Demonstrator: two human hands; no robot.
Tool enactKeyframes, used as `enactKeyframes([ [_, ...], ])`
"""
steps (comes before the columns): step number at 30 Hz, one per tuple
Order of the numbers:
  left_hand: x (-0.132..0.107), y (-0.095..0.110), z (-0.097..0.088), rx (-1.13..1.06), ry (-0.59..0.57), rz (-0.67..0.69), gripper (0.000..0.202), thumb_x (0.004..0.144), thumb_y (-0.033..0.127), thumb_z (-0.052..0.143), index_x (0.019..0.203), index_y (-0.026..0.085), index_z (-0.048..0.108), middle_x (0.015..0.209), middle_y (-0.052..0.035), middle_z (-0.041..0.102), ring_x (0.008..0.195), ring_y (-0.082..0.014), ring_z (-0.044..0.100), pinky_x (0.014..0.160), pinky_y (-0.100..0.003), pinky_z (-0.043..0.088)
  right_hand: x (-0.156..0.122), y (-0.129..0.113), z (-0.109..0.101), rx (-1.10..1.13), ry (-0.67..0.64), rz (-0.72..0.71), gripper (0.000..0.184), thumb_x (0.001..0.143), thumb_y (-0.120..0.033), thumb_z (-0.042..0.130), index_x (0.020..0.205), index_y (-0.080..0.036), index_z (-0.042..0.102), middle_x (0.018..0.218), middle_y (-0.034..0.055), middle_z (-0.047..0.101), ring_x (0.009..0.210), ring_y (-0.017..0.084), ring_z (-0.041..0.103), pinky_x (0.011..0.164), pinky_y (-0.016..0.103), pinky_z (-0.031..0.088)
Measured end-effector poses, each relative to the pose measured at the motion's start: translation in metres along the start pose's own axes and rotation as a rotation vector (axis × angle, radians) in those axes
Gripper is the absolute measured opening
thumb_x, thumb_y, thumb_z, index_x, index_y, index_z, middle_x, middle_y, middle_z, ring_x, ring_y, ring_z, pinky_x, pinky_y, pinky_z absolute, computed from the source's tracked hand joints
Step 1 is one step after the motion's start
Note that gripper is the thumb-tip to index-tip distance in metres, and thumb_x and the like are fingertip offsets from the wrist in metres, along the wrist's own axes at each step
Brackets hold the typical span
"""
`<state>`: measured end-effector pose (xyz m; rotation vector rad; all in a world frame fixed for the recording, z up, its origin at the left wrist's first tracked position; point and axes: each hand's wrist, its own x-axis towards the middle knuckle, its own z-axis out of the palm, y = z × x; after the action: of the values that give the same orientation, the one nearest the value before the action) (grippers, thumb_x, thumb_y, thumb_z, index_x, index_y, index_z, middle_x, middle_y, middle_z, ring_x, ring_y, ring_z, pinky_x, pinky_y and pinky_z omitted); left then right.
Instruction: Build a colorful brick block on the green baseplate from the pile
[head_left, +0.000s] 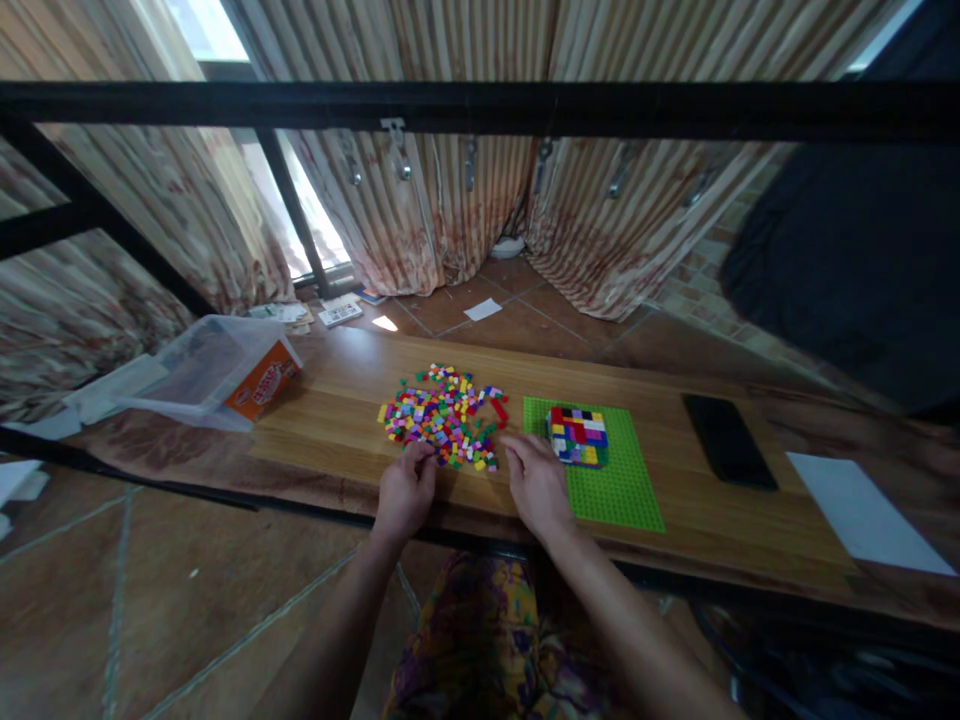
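A loose pile of small multicoloured toy building bricks lies on the wooden board. At its near edge is my left hand, its fingers curled and pinched together; whatever they may hold is too small to make out. Just right of the pile, over the left edge of the green baseplate, my right hand has its fingers bent and closed towards the thumb, with no brick clearly visible in them. A block of joined bricks in many colours sits on the baseplate, close beside my right knuckles.
A clear plastic box with an orange label stands at the board's left end. To the right lie a black phone and a white sheet of paper. A dark metal bar crosses in front of the curtains.
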<state>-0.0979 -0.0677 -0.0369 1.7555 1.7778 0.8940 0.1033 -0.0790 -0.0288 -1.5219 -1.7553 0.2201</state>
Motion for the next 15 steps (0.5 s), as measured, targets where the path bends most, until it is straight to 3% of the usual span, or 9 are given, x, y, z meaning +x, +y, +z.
enactKeyframes([
  [8, 0.0, -0.002, 0.0, -0.014, -0.004, 0.021, 0.018, 0.085, 0.03, 0.048, 0.093, 0.021, 0.061, 0.086, -0.003, 0.071, 0.079, -0.0173, 0.067, 0.07, -0.026, 0.049, 0.044, 0.016, 0.024, -0.165, -0.191, -0.027, 0.026, 0.084, -0.011, 0.05, 0.097, -0.02, 0.071, 0.094, 0.0076, 0.059, 0.092, 0.022, 0.053, 0.086, 0.034, 0.044],
  [15, 0.0, -0.002, 0.0, -0.028, -0.012, 0.029, 0.017, 0.085, 0.03, 0.049, 0.091, 0.021, 0.061, 0.085, -0.003, 0.07, 0.078, -0.0174, 0.067, 0.069, -0.027, 0.049, 0.048, 0.018, 0.029, -0.172, -0.225, -0.065, 0.022, 0.086, -0.013, 0.052, 0.082, -0.022, 0.071, 0.089, 0.0058, 0.057, 0.089, 0.021, 0.052, 0.083, 0.033, 0.043],
])
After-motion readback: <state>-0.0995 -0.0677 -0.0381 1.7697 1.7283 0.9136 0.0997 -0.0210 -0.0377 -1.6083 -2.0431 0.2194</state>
